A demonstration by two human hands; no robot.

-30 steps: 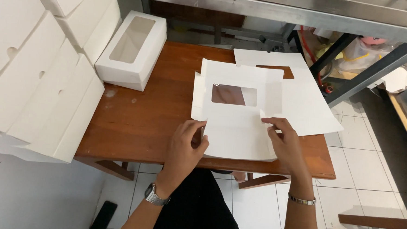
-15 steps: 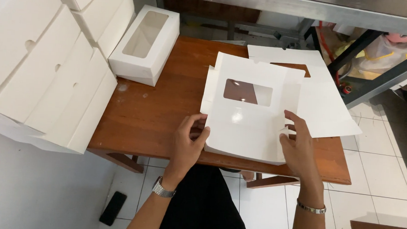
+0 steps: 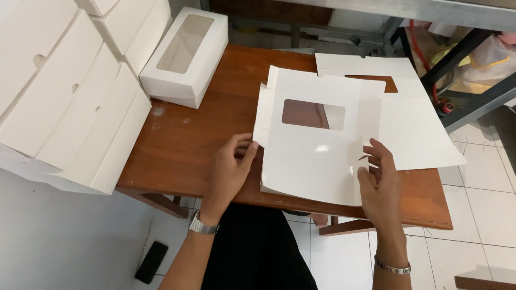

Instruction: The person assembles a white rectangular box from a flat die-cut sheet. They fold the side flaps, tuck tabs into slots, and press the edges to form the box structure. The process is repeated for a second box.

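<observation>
Both hands grip a flat white box blank [image 3: 316,148], left hand [image 3: 228,168] at nine o'clock, right hand [image 3: 379,182] at four, best creased against the wooden surface [image 3: 193,147].

- Left hand [image 3: 228,170] and right hand [image 3: 379,184] grip the side edges of a flat white windowed box blank [image 3: 316,148] at the wooden table's [image 3: 194,136] near edge.
- An assembled windowed box [image 3: 183,56] stands near the far left corner.
</observation>
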